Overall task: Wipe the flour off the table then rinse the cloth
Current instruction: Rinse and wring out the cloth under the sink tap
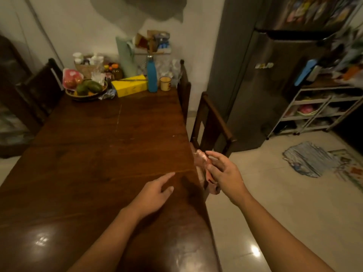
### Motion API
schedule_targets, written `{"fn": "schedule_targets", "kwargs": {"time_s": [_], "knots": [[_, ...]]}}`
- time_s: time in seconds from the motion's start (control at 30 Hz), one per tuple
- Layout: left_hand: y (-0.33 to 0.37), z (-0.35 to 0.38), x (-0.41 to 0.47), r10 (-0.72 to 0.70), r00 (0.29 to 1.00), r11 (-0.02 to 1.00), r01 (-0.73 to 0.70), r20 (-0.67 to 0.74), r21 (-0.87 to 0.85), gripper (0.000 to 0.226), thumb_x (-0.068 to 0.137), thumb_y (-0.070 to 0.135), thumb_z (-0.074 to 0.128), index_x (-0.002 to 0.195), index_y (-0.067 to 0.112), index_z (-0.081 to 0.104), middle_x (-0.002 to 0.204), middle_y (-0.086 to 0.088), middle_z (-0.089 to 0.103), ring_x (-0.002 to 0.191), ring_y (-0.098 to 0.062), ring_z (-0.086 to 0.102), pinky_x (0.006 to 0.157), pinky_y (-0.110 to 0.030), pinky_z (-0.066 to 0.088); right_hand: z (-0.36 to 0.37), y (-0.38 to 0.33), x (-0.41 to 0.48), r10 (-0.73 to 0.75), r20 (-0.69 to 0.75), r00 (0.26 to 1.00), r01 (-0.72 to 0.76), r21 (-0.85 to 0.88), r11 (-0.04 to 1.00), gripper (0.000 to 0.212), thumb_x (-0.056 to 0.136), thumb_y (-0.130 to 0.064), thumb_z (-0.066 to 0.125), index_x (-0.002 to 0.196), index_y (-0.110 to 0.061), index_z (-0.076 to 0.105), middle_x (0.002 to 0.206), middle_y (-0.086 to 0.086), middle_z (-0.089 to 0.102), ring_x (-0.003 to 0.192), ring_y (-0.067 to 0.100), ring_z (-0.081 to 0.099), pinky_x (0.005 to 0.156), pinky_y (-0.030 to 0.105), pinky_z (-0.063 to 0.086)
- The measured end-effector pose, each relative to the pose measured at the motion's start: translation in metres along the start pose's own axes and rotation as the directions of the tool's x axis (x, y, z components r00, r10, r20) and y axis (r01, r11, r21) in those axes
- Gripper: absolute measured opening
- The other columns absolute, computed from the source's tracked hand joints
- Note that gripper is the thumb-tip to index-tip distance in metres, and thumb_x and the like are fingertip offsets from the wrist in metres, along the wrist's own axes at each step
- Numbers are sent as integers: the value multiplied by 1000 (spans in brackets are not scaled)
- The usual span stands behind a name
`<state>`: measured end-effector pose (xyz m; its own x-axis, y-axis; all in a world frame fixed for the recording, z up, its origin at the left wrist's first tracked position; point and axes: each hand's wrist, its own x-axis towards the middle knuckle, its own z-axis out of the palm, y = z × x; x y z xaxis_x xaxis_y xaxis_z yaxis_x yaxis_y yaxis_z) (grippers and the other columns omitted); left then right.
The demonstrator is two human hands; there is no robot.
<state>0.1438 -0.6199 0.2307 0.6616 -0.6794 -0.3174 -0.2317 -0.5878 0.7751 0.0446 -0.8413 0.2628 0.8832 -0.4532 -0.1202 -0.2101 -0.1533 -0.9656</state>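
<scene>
Stood at the near right corner of the dark wooden table [88,154], both arms reaching forward. Laid the left hand [155,191] over the table top just inside its right edge, fingers straight and relaxed, forefinger pointing toward the far right, gripping nothing; could not tell whether it touched the wood or hovered just above it. Faced a pale, cloudy smear [184,250] by the table's near right corner, possibly flour, possibly only glare. Held the pink cloth [202,161] bunched just off the table's right edge, hanging against that edge, long axis running along it from near to far. Curled the fingers of the right hand [224,173] round the cloth from the side away from the table, thumb toward the far end. Put the cloth, then, to the right of the left hand and in the grasp of the right, by far the nearer of the two. Judged the wiping nearly finished or not quite finished, given the smear. Judged the coming move to turn on that edge: either swinging the cloth leftward over it onto the table, or carrying it away from the table to rinse.
</scene>
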Motion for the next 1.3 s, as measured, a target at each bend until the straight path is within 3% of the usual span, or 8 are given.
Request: {"fn": "schedule_targets", "kwargs": {"time_s": [0.07, 0.23, 0.33, 0.5, 0.83, 0.97, 1.13, 1.3], "knots": [[46, 4, 21, 70, 995, 993, -76, -68, -91, 53, 99, 31, 54, 148, 39, 35, 145, 11, 47, 122, 3, 48, 96, -17, 47, -23, -11, 6, -27, -55, 998, 30, 45, 999, 33, 100, -18, 57, 123, -41, 62, 113, -25, 67, 109, 0, 64, 84, 22, 58], [162, 48, 83, 223, 967, 909, -253, -126, -332, 57, 91, 32, 66, 143, 34, 42, 135, 14, 57, 126, -1, 51, 105, -30, 46, -113, -35, 16, -165, -134, 977, 184, 150, 971, 35, 101, -10, 55, 128, -30, 62, 115, -15, 71, 109, 7, 67, 85, 25, 58], [239, 86, 117, 271, 953, 853, -303, -135, -424, 60, 82, 42, 68, 137, 29, 47, 129, 9, 62, 121, -5, 57, 97, -24, 49, -185, -44, 20, -262, -173, 950, 286, 136, 949, 38, 101, -5, 52, 134, -22, 59, 118, -12, 71, 111, 9, 67, 90, 27, 57], [356, 155, 160, 318, 933, 772, -358, -168, -525, 25, 94, 22, 64, 118, 26, 62, 98, 3, 73, 85, -4, 71, 66, -15, 53, -313, -47, 22, -296, -267, 917, 335, 113, 936, 36, 99, -3, 54, 127, -25, 62, 112, -13, 74, 106, 9, 70, 86, 22, 56], [509, 267, 233, 398, 879, 759, -476, -262, -444, 16, 85, 13, 73, 98, 23, 75, 89, 5, 76, 85, -11, 73, 80, -38, 61, -511, -23, 27, -175, -387, 905, 226, 91, 970, 23, 98, -11, 58, 111, -25, 70, 97, -3, 77, 91, 14, 73, 72, 23, 57], [551, 304, 267, 460, 864, 756, -501, -203, -421, 17, 85, 16, 72, 100, 23, 75, 90, 6, 76, 85, -9, 73, 77, -34, 61, -573, -6, 38, -145, -404, 903, 188, 70, 980, 20, 93, -14, 70, 113, -15, 69, 101, 4, 77, 96, 18, 74, 82, 31, 60], [597, 343, 337, 504, 852, 730, -507, -141, -458, 14, 85, 15, 72, 97, 21, 75, 89, 4, 76, 84, -12, 73, 72, -29, 60, -650, 18, 71, -67, -517, 854, 146, 114, 983, 17, 95, -10, 65, 112, -9, 68, 100, 8, 77, 92, 22, 75, 76, 30, 61], [659, 387, 439, 648, 761, 704, -592, 15, -392, 20, 85, 17, 75, 103, 25, 73, 88, 5, 75, 81, -3, 71, 68, -17, 56, -740, 41, 130, -84, -624, 777, 131, 29, 991, 18, 96, -8, 62, 112, -11, 69, 103, 8, 76, 96, 22, 74, 84, 37, 61]]}}
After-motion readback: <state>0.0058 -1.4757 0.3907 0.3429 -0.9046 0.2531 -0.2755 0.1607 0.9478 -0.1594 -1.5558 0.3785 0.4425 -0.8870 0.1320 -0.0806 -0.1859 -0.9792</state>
